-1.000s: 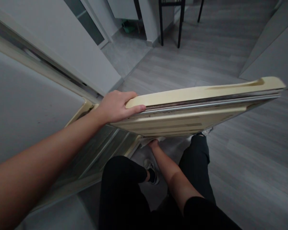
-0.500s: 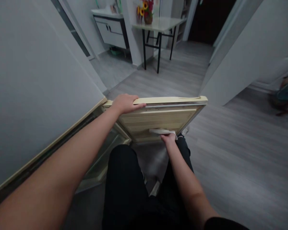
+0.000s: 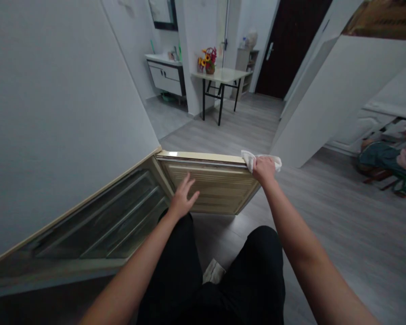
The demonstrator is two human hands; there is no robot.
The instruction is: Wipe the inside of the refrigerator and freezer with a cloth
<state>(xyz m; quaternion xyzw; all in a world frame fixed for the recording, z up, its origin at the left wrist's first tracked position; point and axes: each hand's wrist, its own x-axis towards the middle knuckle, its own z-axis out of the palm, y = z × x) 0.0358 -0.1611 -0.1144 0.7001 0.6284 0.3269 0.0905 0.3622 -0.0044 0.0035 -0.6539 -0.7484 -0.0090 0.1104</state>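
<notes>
A cream-coloured door (image 3: 209, 189) with a ribbed inner panel and a seal round its edge stands swung open in front of me. It looks like a fridge or freezer door, joined to a low cabinet (image 3: 101, 225) whose shelves show on the left. My right hand (image 3: 264, 169) grips a white cloth (image 3: 248, 159) over the far right corner of the door's top edge. My left hand (image 3: 183, 197) hovers before the inner panel with its fingers spread, holding nothing.
My knees flank the floor in front of the door. A folding table (image 3: 228, 76) with a flower basket (image 3: 209, 63) stands farther off, beside a washbasin cabinet (image 3: 164, 76). White panels (image 3: 321, 99) rise at right, near a stool with clothes (image 3: 385, 155).
My right hand has brought the cloth up from the inner panel to the top right corner. My left hand has let go of the door's top edge and dropped lower. The view has tilted up.
</notes>
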